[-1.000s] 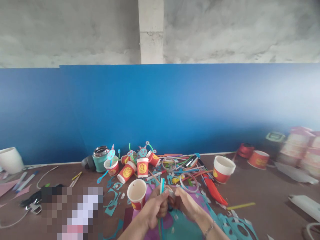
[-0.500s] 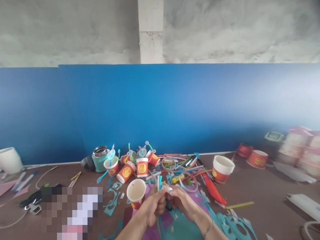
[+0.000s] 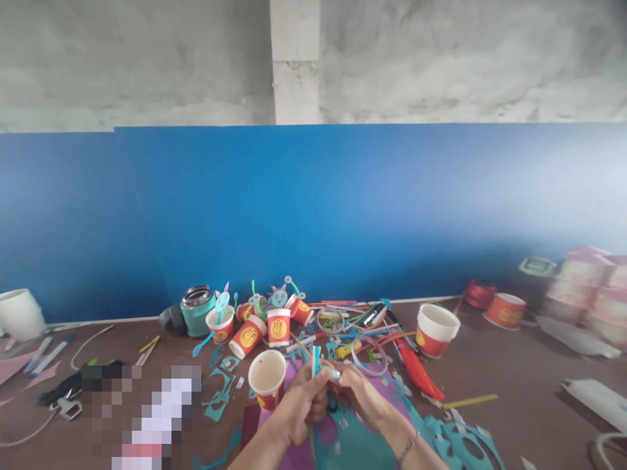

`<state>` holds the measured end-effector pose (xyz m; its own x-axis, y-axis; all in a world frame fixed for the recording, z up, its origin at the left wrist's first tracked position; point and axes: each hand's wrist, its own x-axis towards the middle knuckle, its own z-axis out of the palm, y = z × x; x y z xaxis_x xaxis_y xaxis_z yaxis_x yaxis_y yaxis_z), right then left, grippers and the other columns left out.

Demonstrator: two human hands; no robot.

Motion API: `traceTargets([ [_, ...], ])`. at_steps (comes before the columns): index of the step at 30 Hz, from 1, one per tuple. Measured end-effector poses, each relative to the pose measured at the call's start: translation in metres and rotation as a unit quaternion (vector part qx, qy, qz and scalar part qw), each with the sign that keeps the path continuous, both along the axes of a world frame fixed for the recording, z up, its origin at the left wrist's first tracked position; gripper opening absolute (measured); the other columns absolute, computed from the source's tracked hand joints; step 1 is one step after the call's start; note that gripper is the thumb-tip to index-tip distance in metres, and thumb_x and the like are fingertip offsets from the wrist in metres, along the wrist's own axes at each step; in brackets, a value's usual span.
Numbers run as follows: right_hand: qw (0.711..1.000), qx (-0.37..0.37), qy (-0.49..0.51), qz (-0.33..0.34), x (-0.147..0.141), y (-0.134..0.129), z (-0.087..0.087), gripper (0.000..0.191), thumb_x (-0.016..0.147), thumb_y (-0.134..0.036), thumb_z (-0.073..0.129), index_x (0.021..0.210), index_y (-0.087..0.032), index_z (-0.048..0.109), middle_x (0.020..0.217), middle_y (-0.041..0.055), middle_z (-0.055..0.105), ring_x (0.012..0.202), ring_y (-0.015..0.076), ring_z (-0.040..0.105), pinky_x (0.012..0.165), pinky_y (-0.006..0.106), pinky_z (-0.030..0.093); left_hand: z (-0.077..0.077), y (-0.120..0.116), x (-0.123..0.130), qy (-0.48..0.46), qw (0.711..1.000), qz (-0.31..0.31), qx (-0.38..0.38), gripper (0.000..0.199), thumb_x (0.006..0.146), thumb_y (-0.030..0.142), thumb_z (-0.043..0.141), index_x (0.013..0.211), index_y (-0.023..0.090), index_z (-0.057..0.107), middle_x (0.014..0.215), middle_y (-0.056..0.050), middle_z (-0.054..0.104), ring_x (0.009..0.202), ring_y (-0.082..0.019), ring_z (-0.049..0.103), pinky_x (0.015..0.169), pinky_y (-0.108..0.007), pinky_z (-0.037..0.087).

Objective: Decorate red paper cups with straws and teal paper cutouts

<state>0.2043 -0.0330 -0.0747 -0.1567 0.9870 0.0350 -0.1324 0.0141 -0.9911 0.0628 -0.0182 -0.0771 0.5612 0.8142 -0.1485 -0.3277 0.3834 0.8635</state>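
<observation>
My left hand (image 3: 309,395) is wrapped round a few thin straws (image 3: 316,358), blue and green or pale, which stand upright with their tops above my fist and their lower ends below it. Close against it, my right hand (image 3: 360,395) has its fingers curled in. A small whitish, shiny piece (image 3: 333,374) lies between the fingertips of both hands; its kind is too blurred to make out. Something dark and looped shows below the right fingers. To the left of my left hand stands a red and white paper cup (image 3: 267,378). Purple and teal sheets (image 3: 360,444) lie under my hands.
Behind my hands are several paper cups (image 3: 279,328), some with blue paper faces, and a heap of straws and paper scraps. A teal flask (image 3: 197,313) stands left; nested cups (image 3: 437,331) and a red pouch-like thing (image 3: 416,369) lie right. A blue partition (image 3: 313,209) rises behind.
The straws and the whitish piece have shifted slightly to the right, with both hands still close together. The blue paper face on the left cup has also moved slightly right.
</observation>
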Motion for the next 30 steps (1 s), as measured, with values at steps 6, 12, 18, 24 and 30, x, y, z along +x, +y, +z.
traceTargets([
  [6,0.998,-0.031,0.035,0.03,-0.004,0.003,0.0,0.006,0.059,-0.024,0.047,0.056,-0.02,0.044,0.057,-0.004,0.037,0.054,0.0104,0.029,0.049,0.023,0.029,0.001,0.0,0.0,-0.014,1.0,-0.005,-0.002,0.056,0.059,0.063,0.074,0.085,0.021,0.047,0.041,0.016,0.024,0.037,-0.003,0.008,0.036,-0.019,0.002],
  [12,0.998,0.046,-0.048,-0.011,0.0,0.0,0.007,0.016,0.067,-0.024,0.046,0.075,-0.019,0.059,0.066,-0.0008,0.051,0.059,0.0136,0.044,0.054,0.024,0.035,-0.001,0.009,-0.005,-0.052,0.997,0.019,-0.058,0.055,0.055,0.058,0.079,0.067,0.021,0.04,0.039,0.016,0.019,0.038,-0.002,0.005,0.036,-0.018,0.001],
  [18,0.97,0.158,-0.164,-0.081,0.005,-0.001,0.014,0.019,0.081,-0.034,0.053,0.076,-0.02,0.065,0.111,0.0069,0.055,0.1,0.0226,0.054,0.084,0.031,0.043,-0.001,0.009,-0.004,-0.051,0.997,0.036,-0.049,0.049,0.059,0.058,0.077,0.074,0.018,0.052,0.042,0.015,0.017,0.039,-0.003,0.006,0.038,-0.018,0.003],
  [24,0.914,0.26,-0.273,-0.15,0.004,0.006,0.005,0.019,0.085,-0.032,0.055,0.075,-0.018,0.062,0.089,0.0058,0.053,0.082,0.0189,0.055,0.073,0.029,0.046,0.003,-0.001,0.008,0.041,0.982,0.167,0.073,0.052,0.066,0.055,0.072,0.1,0.02,0.054,0.046,0.014,0.027,0.038,-0.004,0.018,0.038,-0.018,0.012],
  [30,0.878,0.321,-0.319,-0.158,0.008,0.002,0.008,0.012,0.083,-0.024,0.056,0.072,-0.019,0.056,0.085,0.0042,0.052,0.077,0.0179,0.054,0.07,0.029,0.045,0.0,0.003,0.01,0.123,0.939,0.249,0.202,0.036,0.067,0.049,0.072,0.081,0.017,0.064,0.066,0.001,0.059,0.059,-0.013,0.052,0.054,-0.022,0.039],
])
